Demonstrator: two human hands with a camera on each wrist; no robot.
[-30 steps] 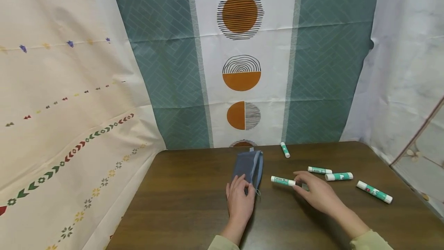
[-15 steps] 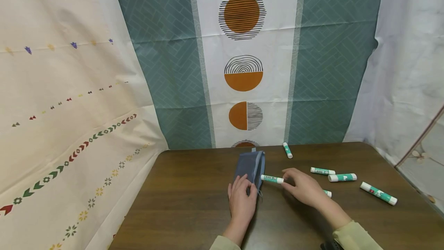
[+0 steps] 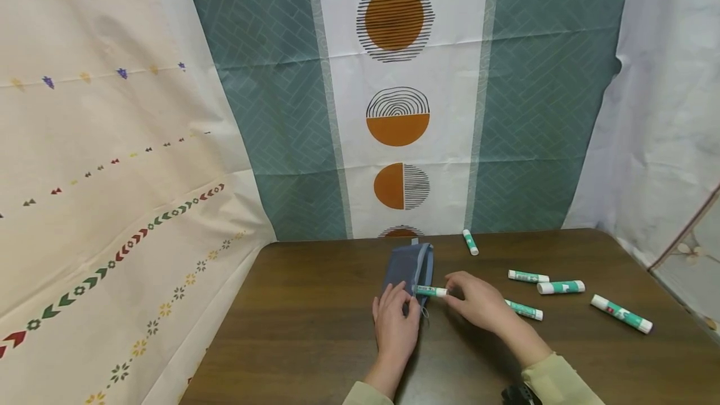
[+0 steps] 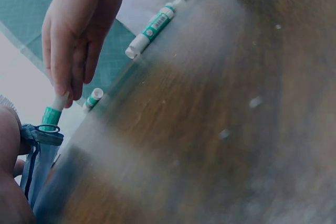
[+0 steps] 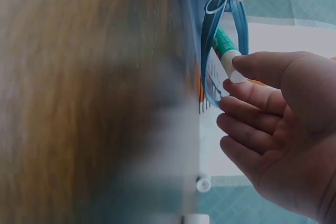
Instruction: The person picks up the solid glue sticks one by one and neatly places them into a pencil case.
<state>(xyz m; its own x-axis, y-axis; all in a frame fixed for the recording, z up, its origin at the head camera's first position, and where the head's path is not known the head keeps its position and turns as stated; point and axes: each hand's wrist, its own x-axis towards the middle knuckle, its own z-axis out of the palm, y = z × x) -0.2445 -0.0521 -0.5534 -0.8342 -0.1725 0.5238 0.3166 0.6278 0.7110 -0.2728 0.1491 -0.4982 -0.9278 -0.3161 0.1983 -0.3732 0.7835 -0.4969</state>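
Held tube point(image 3: 431, 291): green with a white end, positioned at the open mouth of the blue pouch point(image 3: 402, 265), green end between the zipper edges. Pinched at the white end between thumb and fingertip of the right hand point(image 3: 475, 302), remaining fingers loosely extended. Pouch gripped at its near end by the left hand point(image 3: 397, 324), close to the pull ring point(image 5: 219, 2).

Lying right of the pouch on the table point(image 3: 304, 317): partly covered tube point(image 3: 525, 310), beside the right forearm; slim tube point(image 3: 529, 276) and thick tube point(image 3: 561, 287), just beside each other; outermost tube point(image 3: 621, 314), farthest from the pouch. Beyond the pouch, to the right: short tube point(image 3: 470, 242), near the table's far edge.

Hanging behind the pouch: patterned cloth point(image 3: 523, 111). Hanging left of the pouch: cream cloth point(image 3: 112, 142).
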